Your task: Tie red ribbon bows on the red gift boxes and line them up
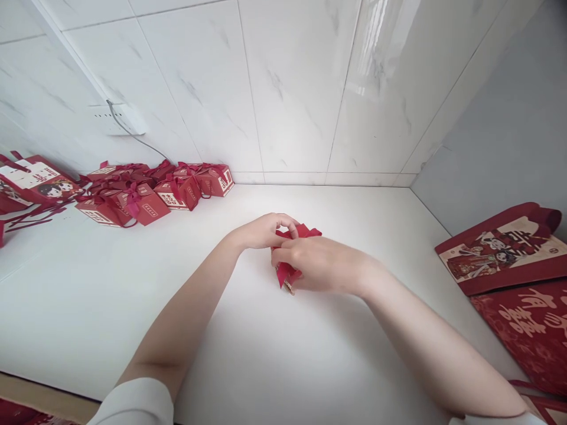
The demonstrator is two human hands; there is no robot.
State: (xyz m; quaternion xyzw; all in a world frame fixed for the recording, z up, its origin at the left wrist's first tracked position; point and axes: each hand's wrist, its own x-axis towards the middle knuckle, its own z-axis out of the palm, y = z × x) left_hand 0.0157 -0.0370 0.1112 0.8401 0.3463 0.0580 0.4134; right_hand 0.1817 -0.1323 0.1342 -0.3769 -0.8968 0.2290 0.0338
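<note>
Centrally, both hands meet over white desk (133, 307). Left hand (266, 231) pinches top of small red folded paper box (292, 254) with fingertips; right hand (321, 265) wraps over it, grip clenched on box (most of box hidden under fingers). Box sits just above desk surface. Cluster of finished red ribbon-tied gift boxes (150, 195) far left against marble-tiled wall (287, 88). Red printed gift bags (505, 251) lie at right edge.
</note>
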